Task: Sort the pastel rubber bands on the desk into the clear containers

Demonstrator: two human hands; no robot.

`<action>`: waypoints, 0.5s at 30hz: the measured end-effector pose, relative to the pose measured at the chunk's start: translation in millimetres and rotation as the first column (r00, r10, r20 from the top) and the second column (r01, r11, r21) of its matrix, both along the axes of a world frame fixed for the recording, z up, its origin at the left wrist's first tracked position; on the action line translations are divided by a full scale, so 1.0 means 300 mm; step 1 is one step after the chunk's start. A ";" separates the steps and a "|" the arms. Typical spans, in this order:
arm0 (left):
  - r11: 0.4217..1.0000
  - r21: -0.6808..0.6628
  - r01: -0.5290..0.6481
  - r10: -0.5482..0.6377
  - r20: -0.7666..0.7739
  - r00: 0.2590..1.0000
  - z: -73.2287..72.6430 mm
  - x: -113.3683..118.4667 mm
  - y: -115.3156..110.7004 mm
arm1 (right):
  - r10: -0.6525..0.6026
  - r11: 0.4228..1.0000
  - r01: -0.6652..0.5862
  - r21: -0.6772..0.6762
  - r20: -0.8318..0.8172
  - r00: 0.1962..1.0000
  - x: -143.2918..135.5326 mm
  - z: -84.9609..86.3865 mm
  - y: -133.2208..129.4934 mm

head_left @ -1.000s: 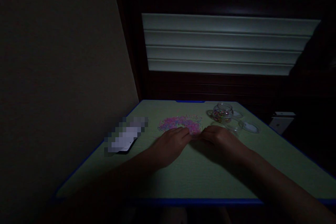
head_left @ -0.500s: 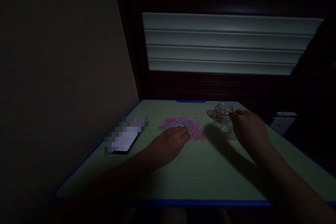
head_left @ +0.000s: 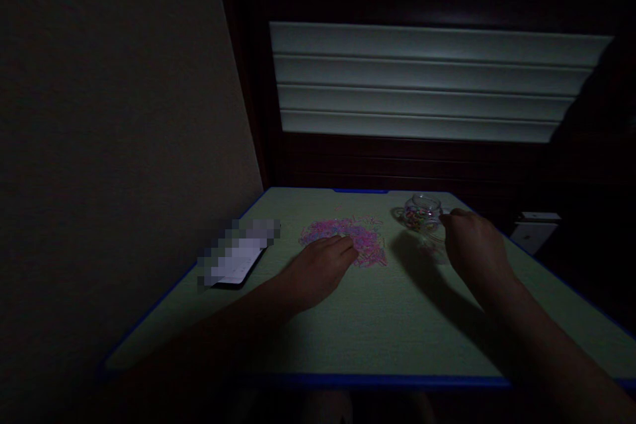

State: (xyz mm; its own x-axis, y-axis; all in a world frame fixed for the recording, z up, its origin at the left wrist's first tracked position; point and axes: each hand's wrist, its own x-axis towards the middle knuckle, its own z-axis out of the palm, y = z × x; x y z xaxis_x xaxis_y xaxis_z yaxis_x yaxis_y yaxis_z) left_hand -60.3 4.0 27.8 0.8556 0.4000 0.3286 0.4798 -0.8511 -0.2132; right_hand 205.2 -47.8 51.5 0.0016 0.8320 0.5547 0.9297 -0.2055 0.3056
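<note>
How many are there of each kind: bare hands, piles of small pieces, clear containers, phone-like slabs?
Bare hands, left hand and right hand: 2
Loose pile of small pink and purple pieces: 1
Clear containers, a round jar of multicoloured pieces and a fainter container before it: 2
Flat, dark-edged, light-faced slab: 1
Total: 6

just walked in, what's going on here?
A person works with both hands at a table. The left hand rests at the near edge of a loose pink-purple pile. The right hand is raised beside a clear container; its grip can't be made out. A jar of multicoloured bits stands just beyond.
</note>
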 end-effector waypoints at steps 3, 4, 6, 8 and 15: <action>1.000 0.004 -0.012 0.012 0.007 1.000 0.002 -0.004 0.005 | 0.008 1.000 -0.008 -0.004 -0.022 1.000 0.003 -0.004 0.001; 1.000 0.009 -0.020 0.020 0.007 1.000 0.003 -0.006 0.007 | 0.009 1.000 -0.009 -0.008 -0.028 1.000 0.003 -0.004 0.001; 0.999 0.014 -0.038 0.038 0.001 0.999 0.006 -0.008 0.011 | 0.018 1.000 -0.019 -0.016 -0.034 0.999 -0.001 -0.002 -0.002; 0.999 0.012 -0.050 0.050 -0.011 0.999 0.010 -0.011 0.014 | 0.028 1.000 -0.028 -0.013 -0.035 0.999 -0.006 0.001 -0.005; 0.996 0.012 -0.088 0.088 -0.010 0.996 0.016 -0.018 0.021 | -0.014 1.000 0.013 -0.025 -0.043 0.999 -0.006 0.002 -0.007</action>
